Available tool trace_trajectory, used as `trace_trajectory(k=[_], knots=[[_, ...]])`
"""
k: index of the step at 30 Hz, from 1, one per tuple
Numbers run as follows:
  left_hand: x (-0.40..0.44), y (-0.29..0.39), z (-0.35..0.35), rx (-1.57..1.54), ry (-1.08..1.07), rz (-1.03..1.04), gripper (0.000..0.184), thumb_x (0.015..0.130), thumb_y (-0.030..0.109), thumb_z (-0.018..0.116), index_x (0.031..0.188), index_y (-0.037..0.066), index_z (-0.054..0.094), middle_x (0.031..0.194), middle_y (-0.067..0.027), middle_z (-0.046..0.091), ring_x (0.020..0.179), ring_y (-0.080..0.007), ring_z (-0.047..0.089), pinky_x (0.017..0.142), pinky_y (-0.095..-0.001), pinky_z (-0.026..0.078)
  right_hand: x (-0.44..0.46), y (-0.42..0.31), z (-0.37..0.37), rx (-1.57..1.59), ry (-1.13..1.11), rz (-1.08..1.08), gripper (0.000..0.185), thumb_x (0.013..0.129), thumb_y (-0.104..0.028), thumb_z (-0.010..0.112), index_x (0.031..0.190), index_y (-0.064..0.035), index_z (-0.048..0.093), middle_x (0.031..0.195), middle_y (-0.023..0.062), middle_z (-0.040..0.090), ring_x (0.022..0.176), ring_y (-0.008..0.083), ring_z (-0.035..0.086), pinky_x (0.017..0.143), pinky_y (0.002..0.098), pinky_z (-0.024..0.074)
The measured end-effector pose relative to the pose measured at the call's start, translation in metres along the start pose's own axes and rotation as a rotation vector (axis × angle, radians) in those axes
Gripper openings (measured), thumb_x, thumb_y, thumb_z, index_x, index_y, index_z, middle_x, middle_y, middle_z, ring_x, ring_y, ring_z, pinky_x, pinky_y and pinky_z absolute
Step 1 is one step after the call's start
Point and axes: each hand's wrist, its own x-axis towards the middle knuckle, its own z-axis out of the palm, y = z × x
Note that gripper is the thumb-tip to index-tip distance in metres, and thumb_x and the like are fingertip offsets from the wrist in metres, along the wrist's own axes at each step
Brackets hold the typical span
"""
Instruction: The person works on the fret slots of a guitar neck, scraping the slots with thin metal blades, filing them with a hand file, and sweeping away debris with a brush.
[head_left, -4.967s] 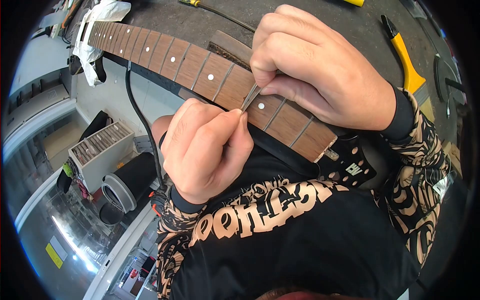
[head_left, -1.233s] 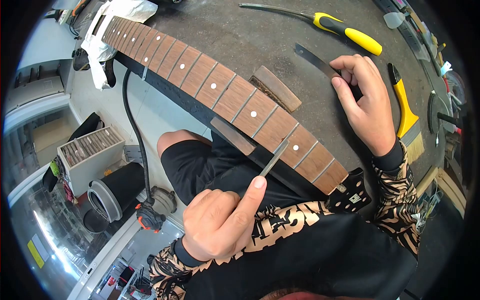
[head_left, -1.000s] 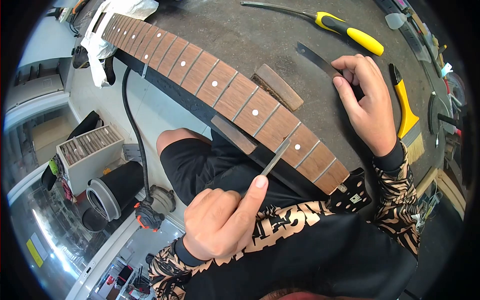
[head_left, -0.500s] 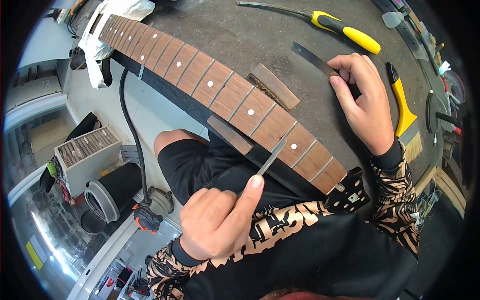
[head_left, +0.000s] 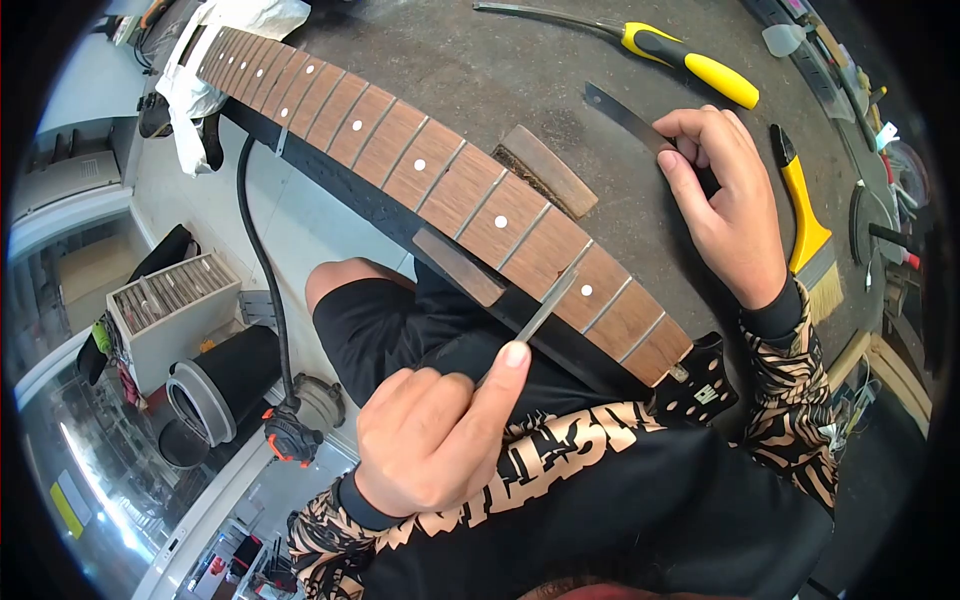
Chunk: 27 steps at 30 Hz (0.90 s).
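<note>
A guitar neck (head_left: 455, 190) with a brown fretboard, metal frets and white dot inlays lies diagonally across the view, its black headstock (head_left: 705, 390) at the lower right. My left hand (head_left: 435, 430) is closed around a slim metal file (head_left: 547, 308), one finger stretched along it. The file's tip rests over a fret close to the headstock end. On the bench beyond the neck, my right hand (head_left: 730, 200) pinches the near end of a dark flat metal strip (head_left: 622, 115); the strip's far end has a small hole.
Wooden blocks (head_left: 555, 172) (head_left: 458, 267) sit on both sides of the neck. A yellow-handled tool (head_left: 690, 65) and a yellow paintbrush (head_left: 808, 215) lie on the dark bench (head_left: 430, 50). White cloth (head_left: 190, 95) covers the neck's far end. A black bin (head_left: 235, 385) stands at left.
My left hand has pushed the file slightly forward along the fret, away from my body. My right hand and the strip have stayed almost still.
</note>
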Motion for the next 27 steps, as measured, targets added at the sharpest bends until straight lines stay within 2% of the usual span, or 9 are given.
trace_trajectory(k=[18,21,24,27], knots=[[0.000,-0.003,0.000,-0.008,0.001,0.013,0.075,0.065,-0.013,0.071,0.138,-0.007,0.081,0.076,-0.0061,0.057,0.055,-0.0215,0.048,0.053,-0.0356,0.039,0.000,0.002,0.000,-0.018,0.001,-0.020,0.024,0.098,0.000,0.078,0.121,-0.0034,0.074,0.093,0.0072,0.060,0.090,0.0252,0.059,0.084,0.0394,0.0515],[-0.009,-0.002,-0.003,0.043,-0.003,0.003,0.068,0.068,0.001,0.078,0.135,-0.004,0.084,0.076,-0.0016,0.046,0.058,-0.0151,0.046,0.054,-0.0327,0.035,-0.001,0.003,0.000,-0.008,0.000,-0.010,0.024,0.098,0.000,0.077,0.121,-0.0033,0.074,0.093,0.0072,0.060,0.090,0.0251,0.059,0.084,0.0393,0.0515],[0.004,-0.004,0.006,0.014,0.050,0.033,0.067,0.068,0.000,0.080,0.135,-0.005,0.084,0.074,-0.0014,0.046,0.057,-0.0151,0.044,0.053,-0.0328,0.033,0.000,0.002,0.001,-0.017,-0.008,-0.019,0.024,0.098,0.000,0.077,0.121,-0.0033,0.074,0.093,0.0073,0.060,0.090,0.0252,0.059,0.084,0.0393,0.0516],[0.005,-0.003,0.000,-0.012,-0.003,0.014,0.073,0.065,-0.013,0.072,0.137,-0.007,0.081,0.073,-0.0055,0.056,0.054,-0.0212,0.047,0.052,-0.0356,0.038,0.000,0.003,0.000,-0.015,-0.005,-0.013,0.024,0.098,0.000,0.077,0.122,-0.0033,0.074,0.093,0.0074,0.060,0.090,0.0254,0.059,0.084,0.0394,0.0517]])
